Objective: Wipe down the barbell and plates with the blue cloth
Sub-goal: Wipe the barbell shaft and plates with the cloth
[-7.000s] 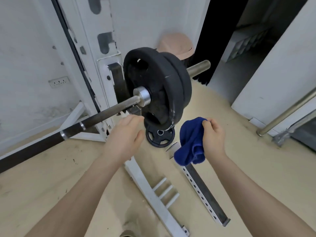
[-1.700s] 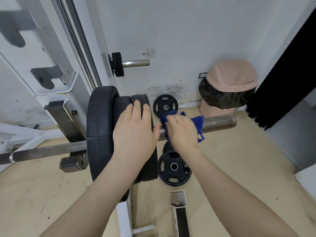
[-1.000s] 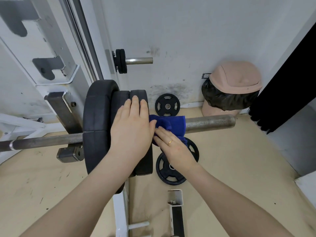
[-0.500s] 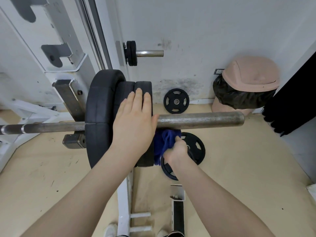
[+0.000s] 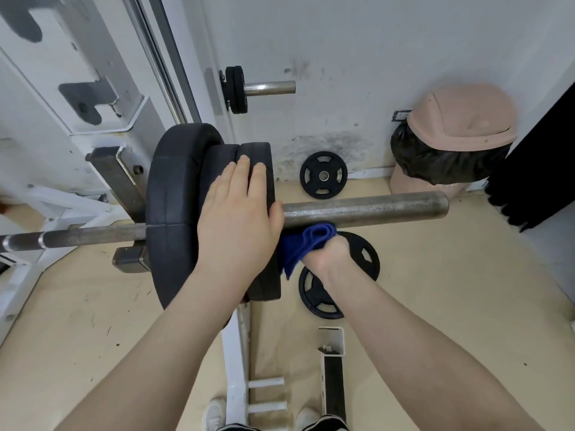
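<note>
The barbell (image 5: 367, 209) lies across the rack, its bare steel sleeve pointing right. Three black plates (image 5: 174, 209) sit on it, seen edge-on. My left hand (image 5: 236, 222) lies flat on the rims of the two outer plates, fingers spread, thumb touching the sleeve. My right hand (image 5: 326, 253) is under the sleeve, fist closed on the bunched blue cloth (image 5: 303, 244). The cloth presses against the outer plate's face just below the sleeve.
Two small black plates (image 5: 314, 293) lie on the floor under my right hand; a third (image 5: 323, 175) leans on the wall. A pink bin (image 5: 457, 135) stands at the right. White rack uprights (image 5: 124, 98) and base rails (image 5: 236, 362) surround the bar. A short loaded bar (image 5: 264, 88) sticks out above.
My right hand took the cloth from on top of the sleeve down beneath it, against the outer plate's face. My left hand has stayed on the plates.
</note>
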Tool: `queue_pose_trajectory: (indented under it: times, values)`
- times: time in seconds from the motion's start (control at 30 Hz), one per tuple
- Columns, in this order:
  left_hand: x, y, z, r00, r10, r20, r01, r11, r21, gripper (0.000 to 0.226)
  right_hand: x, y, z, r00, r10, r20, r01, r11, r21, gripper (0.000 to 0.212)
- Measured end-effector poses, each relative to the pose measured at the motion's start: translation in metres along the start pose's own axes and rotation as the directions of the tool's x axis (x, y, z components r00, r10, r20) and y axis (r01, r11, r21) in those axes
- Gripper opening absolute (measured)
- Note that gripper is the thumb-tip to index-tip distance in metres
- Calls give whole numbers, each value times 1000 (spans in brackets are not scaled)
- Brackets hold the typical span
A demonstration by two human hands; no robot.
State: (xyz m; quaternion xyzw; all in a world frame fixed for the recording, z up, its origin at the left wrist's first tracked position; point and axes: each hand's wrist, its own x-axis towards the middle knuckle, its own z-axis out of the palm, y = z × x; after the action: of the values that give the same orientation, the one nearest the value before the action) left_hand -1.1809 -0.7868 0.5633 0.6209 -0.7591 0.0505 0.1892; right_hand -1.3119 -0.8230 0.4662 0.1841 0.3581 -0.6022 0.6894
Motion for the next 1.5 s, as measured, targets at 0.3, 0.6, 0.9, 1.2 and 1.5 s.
queue_pose_trajectory:
  times: [0.3,0.6,0.9,1.2,1.5]
  values:
    - [8,10,-7,997,-56,61,55,998,20,60,12,-79,-25,962,-192,-193,217,969,118,36]
    - [7,97,39,966,181,185,-158,979,-132,55,-2,-102,-31,967,-248,-60,234,956,-178,31]
    - [20,89,92,966,93,241,-120,988,96,48,10,-183,-53,875,-481,52,459,791,-405,33]
    - [26,86,106,986,134,98,-147,980,135,43,4,-229,-12,911,-236,337,411,503,-760,25]
    - [23,87,105,987,123,106,-132,987,87,41,-12,-220,-42,448,14,894,508,-827,-241,35]
